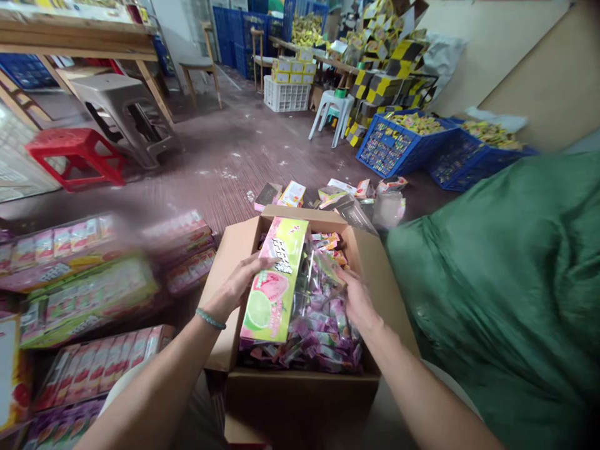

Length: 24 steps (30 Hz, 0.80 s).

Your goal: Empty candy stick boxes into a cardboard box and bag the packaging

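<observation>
My left hand (pixel 244 281) is closed on the left side of a green and pink candy box (pixel 274 287), its thumb lying across the printed face. My right hand (pixel 354 290) grips a clear plastic flap or sleeve (pixel 323 265) at the right side of that box. Both hands are over an open cardboard carton (pixel 375 275), which stands between my legs. Inside it lie many small purple-wrapped candies (pixel 328 337), with orange-wrapped ones near the far wall. The fingertips of my right hand are partly hidden by the plastic.
Stacked candy packs (pixel 94 287) lie on the left. Emptied boxes and plastic covers (pixel 347 206) litter the floor beyond the carton. A green cloth sack (pixel 482 269) bulges at right. Farther off are blue crates (pixel 398 147), a red stool (pixel 77 153) and a grey stool (pixel 122 106).
</observation>
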Tool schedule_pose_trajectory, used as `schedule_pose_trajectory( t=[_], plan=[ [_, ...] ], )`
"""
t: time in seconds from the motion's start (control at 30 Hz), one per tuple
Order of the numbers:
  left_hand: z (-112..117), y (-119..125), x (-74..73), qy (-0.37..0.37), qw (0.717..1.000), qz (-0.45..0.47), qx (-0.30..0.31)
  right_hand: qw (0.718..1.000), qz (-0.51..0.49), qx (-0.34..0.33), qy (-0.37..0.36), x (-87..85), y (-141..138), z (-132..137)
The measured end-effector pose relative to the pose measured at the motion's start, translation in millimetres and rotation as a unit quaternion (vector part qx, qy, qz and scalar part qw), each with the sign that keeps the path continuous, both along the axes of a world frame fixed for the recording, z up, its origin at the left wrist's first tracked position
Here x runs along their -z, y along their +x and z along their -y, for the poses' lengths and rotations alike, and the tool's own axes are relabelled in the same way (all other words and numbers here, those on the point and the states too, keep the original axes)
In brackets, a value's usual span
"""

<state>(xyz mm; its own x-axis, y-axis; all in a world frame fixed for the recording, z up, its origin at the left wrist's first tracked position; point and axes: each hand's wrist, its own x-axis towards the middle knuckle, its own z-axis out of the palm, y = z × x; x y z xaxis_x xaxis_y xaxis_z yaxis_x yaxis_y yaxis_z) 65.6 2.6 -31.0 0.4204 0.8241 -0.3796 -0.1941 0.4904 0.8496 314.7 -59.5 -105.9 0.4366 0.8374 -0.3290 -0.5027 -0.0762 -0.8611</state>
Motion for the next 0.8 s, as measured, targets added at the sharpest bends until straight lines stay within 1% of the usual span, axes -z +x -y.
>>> schedule_pose_trajectory(
  t=[0.03, 0.07, 0.13, 0.17, 0.2, 0.3, 0.37, 0.47, 0.53, 0.57, 0.63, 0.7, 0.8],
  plan=[
    [2.0, 2.0, -0.1, 0.014, 1.000, 0.003, 0.004, 1.000, -0.019, -0.021, -0.011, 2.2, -1.4, -1.6],
    [3.8, 4.7, -1.1, 0.011, 1.000, 0.009, 0.012, 0.998, -0.045, -0.043, -0.027, 4.4, -4.1, -3.8],
    [5.8, 10.6, -5.5, -0.031, 0.999, 0.018, 0.030, 0.991, -0.094, -0.079, -0.051, 8.1, -11.6, -9.3],
    [5.6, 13.2, -8.3, -0.045, 0.998, 0.021, 0.038, 0.988, -0.111, -0.086, -0.059, 9.4, -15.5, -12.5],
    [4.5, 15.2, -11.2, -0.042, 0.998, 0.022, 0.045, 0.987, -0.119, -0.084, -0.062, 10.0, -18.8, -15.7],
    [-1.1, 16.8, -19.2, 0.030, 0.997, 0.033, 0.069, 0.988, -0.124, -0.071, -0.053, 7.1, -22.9, -23.7],
    [-2.9, 14.9, -23.6, 0.081, 0.992, 0.048, 0.083, 0.987, -0.133, -0.078, -0.035, 2.6, -22.3, -26.2],
    [0.7, 11.4, -27.6, 0.130, 0.986, 0.051, 0.090, 0.986, -0.138, -0.093, -0.009, -2.3, -22.8, -25.0],
    [4.7, 10.3, -27.1, 0.146, 0.985, 0.034, 0.084, 0.987, -0.134, -0.089, -0.012, -2.6, -25.9, -21.8],
    [6.2, 10.2, -26.2, 0.143, 0.986, 0.025, 0.078, 0.987, -0.133, -0.087, -0.021, -2.0, -27.8, -19.9],
    [6.9, 10.5, -24.6, 0.116, 0.990, 0.022, 0.072, 0.985, -0.137, -0.093, -0.039, -0.7, -30.6, -16.0],
    [3.7, 10.3, -24.7, 0.075, 0.994, 0.052, 0.062, 0.985, -0.137, -0.093, -0.044, -0.9, -29.5, -13.4],
    [-7.9, 7.5, -26.6, 0.020, 0.994, 0.101, 0.019, 0.989, -0.126, -0.068, -0.044, -6.5, -21.1, -13.9]
  ],
)
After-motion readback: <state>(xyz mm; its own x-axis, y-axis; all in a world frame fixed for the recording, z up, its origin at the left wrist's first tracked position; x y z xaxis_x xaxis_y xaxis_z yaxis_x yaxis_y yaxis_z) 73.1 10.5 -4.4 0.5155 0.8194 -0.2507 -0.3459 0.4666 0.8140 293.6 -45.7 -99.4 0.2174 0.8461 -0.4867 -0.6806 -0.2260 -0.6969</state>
